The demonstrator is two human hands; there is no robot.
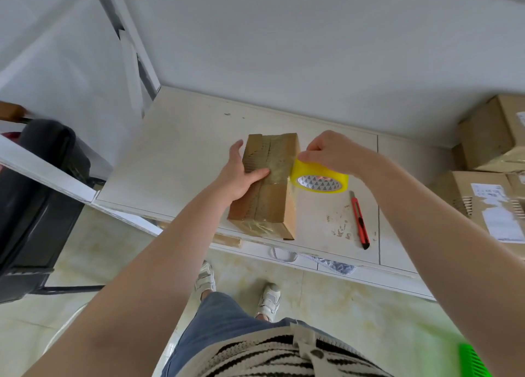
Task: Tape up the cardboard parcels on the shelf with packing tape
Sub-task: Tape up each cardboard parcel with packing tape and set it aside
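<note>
Frame centre: my left hand (246,175) presses flat on the parcel (265,186); my right hand (331,152) grips the tape roll (319,179), mid-wrap; next, I judge, cutting.

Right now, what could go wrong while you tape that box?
The box sits near the shelf's front edge, so a hard pull might drag it off. The left hand steadies it, but the tape roll in the right hand could stick crooked or wrinkle. The red cutter lies close by; I cannot tell if its blade is out, so reach carefully.
</note>
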